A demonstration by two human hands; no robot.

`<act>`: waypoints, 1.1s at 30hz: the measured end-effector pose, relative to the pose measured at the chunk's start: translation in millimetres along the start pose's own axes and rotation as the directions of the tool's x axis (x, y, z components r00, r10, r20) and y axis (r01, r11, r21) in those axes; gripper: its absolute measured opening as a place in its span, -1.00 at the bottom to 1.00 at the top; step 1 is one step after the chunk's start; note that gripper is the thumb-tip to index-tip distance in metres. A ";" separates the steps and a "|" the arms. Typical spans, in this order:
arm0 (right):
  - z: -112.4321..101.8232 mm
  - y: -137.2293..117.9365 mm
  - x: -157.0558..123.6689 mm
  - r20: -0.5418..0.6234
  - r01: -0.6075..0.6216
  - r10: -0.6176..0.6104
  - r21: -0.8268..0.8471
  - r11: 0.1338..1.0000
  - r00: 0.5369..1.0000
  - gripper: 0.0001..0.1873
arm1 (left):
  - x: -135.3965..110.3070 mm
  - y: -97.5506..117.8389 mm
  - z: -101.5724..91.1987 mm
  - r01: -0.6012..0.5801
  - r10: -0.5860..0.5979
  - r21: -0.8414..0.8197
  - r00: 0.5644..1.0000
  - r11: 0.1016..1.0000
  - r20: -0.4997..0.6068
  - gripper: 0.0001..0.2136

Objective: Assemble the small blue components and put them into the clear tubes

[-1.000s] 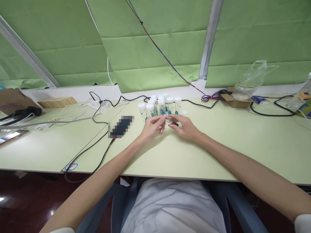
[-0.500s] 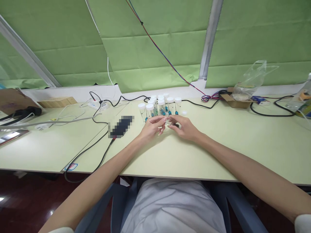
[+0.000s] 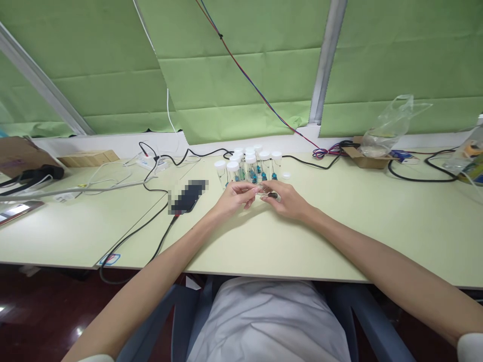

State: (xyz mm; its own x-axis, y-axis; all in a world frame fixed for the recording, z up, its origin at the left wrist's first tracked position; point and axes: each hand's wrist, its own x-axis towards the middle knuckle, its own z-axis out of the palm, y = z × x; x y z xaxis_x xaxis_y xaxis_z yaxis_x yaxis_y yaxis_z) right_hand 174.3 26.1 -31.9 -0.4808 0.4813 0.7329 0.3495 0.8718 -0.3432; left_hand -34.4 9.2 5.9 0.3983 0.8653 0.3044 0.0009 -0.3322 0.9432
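Low over the table, just in front of the clear vials, my two hands meet. My right hand (image 3: 285, 197) is closed around a small, clear, thin piece with a dark end (image 3: 272, 195); its exact kind is too small to tell. Pinched thumb against fingers, my left hand (image 3: 237, 197) is at the left end of that piece, its fingertips close to those of my right hand. Behind the hands stand several clear vials (image 3: 250, 167) with white caps and teal-blue parts inside. A loose white cap (image 3: 286, 175) lies to their right.
A dark phone (image 3: 188, 197) with a black cable lies left of my hands. Farther right are an open cardboard box (image 3: 368, 160) with a plastic bag (image 3: 388, 128), and black cables. At the left are a power strip (image 3: 153, 162) and a long cardboard box (image 3: 90, 158).
My fingers have shifted slightly around the small piece, and its dark end shows more clearly in my right hand. The vials and the loose cap have stayed put.
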 end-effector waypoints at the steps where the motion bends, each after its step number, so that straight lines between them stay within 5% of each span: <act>1: 0.0 0.2 -0.1 0.004 -0.001 0.001 -0.001 1.000 1.000 -0.66 | -0.3 0.0 0.1 -0.007 0.007 0.016 1.000 1.000 0.002 -0.68; 14: -0.7 0.7 2.6 -0.015 -0.065 0.065 0.022 0.998 0.998 -0.63 | -2.7 1.2 6.3 -0.084 0.102 0.193 0.991 0.978 -0.082 -0.66; 25: -1.5 -15.1 9.6 -0.041 -0.081 0.083 0.059 0.995 0.996 -0.61 | -6.6 -1.1 18.0 -0.228 0.363 0.418 0.889 0.879 -0.279 -0.72; 33: 0.0 -14.8 8.2 0.004 -0.128 0.128 0.081 0.989 0.992 -0.57 | -7.2 3.5 19.9 -0.161 0.297 0.455 0.923 0.876 -0.245 -0.61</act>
State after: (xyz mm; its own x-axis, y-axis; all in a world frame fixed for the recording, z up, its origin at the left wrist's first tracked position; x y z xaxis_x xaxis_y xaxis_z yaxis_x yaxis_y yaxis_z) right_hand 165.2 17.1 -20.7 -0.4356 0.5891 0.6806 0.3421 0.8077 -0.4801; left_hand -19.0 -5.7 4.3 0.1429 0.7920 0.5936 0.3536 -0.6010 0.7168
